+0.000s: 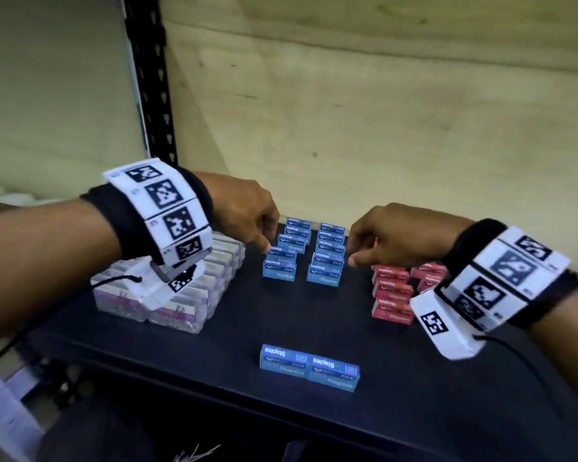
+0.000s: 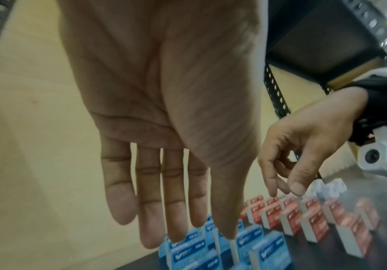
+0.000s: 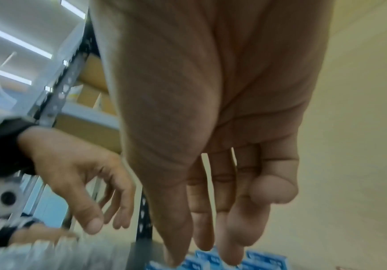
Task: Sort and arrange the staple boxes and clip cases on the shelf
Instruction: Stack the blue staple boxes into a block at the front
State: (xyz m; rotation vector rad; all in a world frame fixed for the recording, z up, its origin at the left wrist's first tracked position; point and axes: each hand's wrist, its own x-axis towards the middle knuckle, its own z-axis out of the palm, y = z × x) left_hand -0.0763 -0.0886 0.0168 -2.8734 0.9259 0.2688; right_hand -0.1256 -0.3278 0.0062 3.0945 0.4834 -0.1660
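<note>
Blue staple boxes [image 1: 326,258] stand in two short rows at the middle of the dark shelf [image 1: 247,321]. Two more blue boxes [image 1: 309,366] lie end to end near the front edge. Red staple boxes [image 1: 392,291] are lined up on the right, and clear clip cases [image 1: 181,291] are packed together on the left. My left hand [image 1: 264,245] hovers over the left blue row, fingers straight and empty in the left wrist view [image 2: 176,228]. My right hand [image 1: 354,260] hangs between the blue and red rows and holds nothing [image 3: 206,246].
A black perforated shelf post [image 1: 151,78] rises at the back left against the beige back panel [image 1: 381,111]. Bare shelf surface lies between the groups and along the front. Wrist-camera cables trail off both arms.
</note>
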